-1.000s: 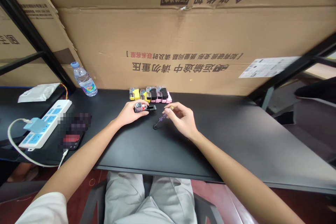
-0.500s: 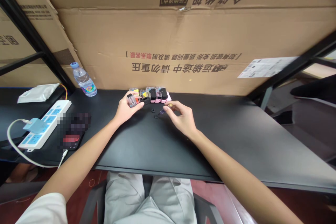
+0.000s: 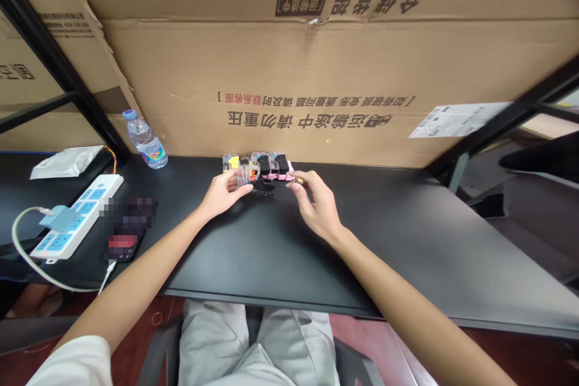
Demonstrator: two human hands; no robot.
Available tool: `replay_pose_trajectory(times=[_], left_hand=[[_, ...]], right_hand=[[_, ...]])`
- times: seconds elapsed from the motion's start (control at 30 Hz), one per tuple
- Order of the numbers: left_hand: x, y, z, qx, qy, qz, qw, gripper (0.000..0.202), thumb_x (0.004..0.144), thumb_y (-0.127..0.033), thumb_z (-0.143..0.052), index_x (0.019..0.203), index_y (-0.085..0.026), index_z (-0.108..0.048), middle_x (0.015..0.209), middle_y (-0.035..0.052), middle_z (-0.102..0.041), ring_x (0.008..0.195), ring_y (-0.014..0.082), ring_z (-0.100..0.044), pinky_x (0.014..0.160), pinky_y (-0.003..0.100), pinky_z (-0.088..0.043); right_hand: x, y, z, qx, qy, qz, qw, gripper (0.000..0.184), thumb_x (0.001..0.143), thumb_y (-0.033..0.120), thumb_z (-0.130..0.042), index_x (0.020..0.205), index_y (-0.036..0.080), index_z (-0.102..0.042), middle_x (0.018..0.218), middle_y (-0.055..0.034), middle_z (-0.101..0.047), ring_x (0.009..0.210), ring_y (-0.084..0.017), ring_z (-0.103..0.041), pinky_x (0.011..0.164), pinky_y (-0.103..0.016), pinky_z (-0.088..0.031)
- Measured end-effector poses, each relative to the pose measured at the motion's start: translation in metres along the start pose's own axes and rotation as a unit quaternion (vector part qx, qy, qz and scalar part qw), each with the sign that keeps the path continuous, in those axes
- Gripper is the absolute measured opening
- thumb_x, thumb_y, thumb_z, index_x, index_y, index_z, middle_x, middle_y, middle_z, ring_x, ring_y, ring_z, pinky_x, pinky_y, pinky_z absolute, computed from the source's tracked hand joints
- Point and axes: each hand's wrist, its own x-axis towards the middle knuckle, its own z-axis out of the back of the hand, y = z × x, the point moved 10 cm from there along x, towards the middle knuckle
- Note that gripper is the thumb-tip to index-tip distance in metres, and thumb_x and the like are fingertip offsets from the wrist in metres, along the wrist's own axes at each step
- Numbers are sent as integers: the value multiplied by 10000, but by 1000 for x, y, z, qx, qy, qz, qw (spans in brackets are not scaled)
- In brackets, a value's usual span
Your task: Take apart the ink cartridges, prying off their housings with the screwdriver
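Observation:
My left hand is closed on a small clear plastic assembly with red-orange details and a black part at its right side. It is raised just in front of a row of similar clear, black and pink pieces at the back of the desk. Right of this, my right hand pinches a small gold-coloured piece between thumb and fingers; most of it is hidden. Small black rings lie on the desk between the hands. A yellow-marked clear piece stands behind my left fingers.
The black desk ends at a cardboard wall. To the left are a water bottle, a power strip with a plugged-in charger, a cabled phone and a white packet.
My left hand has shifted slightly right and turned the clear assembly. My right hand has moved a little right, and the purple end of the piece it pinches no longer shows.

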Motion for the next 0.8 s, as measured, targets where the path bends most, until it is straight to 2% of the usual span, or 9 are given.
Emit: replay_pose_trajectory(times=[0.1, 0.2, 0.27, 0.37, 0.57, 0.7, 0.8], left_hand=[[-4, -2, -13, -29, 31, -3, 999, 521, 815, -507, -873, 1166, -150, -727, 1217, 155, -812, 1112, 311, -796, 1061, 484, -622], [-8, -4, -23, -47, 50, -7, 998, 546, 799, -523, -887, 1165, -144, -746, 1206, 154, -818, 1105, 320, -800, 1043, 478, -635], [-10, -3, -26, -44, 53, -4, 998, 552, 793, -516, -896, 1173, -143, -752, 1186, 150, -825, 1088, 321, -806, 1011, 466, -653], [-10, -1, -26, -32, 54, -8, 998, 542, 806, -511, -886, 1185, -145, -758, 1166, 138, -833, 1060, 313, -815, 983, 449, -669], [-9, -5, -26, 17, 77, -41, 996, 440, 862, -480, -832, 1156, -161, -763, 1111, 104, -844, 965, 281, -833, 966, 430, -674], [-11, -8, -29, 31, 90, -51, 994, 400, 910, -456, -778, 1178, -161, -735, 1073, 104, -843, 873, 257, -833, 889, 404, -686], [-11, -11, -28, 44, 82, -67, 993, 380, 923, -450, -763, 1177, -168, -733, 1117, 106, -834, 915, 256, -828, 922, 407, -677]], right_hand=[[-1, 6, -10, -9, 41, 9, 999, 245, 1108, 303, -509, 1273, 254, -683, 1009, -80, -642, 868, -227, -667, 810, -388, -579], [-6, 7, -25, -10, 96, 8, 995, 174, 1053, 327, -628, 1187, 244, -702, 1057, -84, -608, 881, -227, -655, 762, -363, -575], [-10, 5, -35, -6, 133, 2, 991, 157, 1017, 349, -688, 1129, 239, -703, 1078, -85, -596, 882, -225, -647, 728, -349, -573], [-13, 2, -44, 13, 168, 2, 986, 111, 1027, 326, -665, 1088, 238, -695, 1129, -96, -599, 939, -234, -649, 784, -361, -586], [-14, 3, -50, 36, 186, 19, 982, 63, 1039, 283, -637, 1040, 238, -681, 1150, -101, -603, 992, -246, -653, 882, -391, -581], [-15, 1, -52, 43, 191, 10, 981, 89, 1038, 284, -634, 1088, 242, -694, 1151, -96, -600, 929, -227, -652, 847, -378, -587], [-15, 0, -51, 45, 189, 4, 981, 113, 1039, 291, -634, 1118, 244, -700, 1155, -94, -600, 888, -213, -643, 810, -367, -589]])
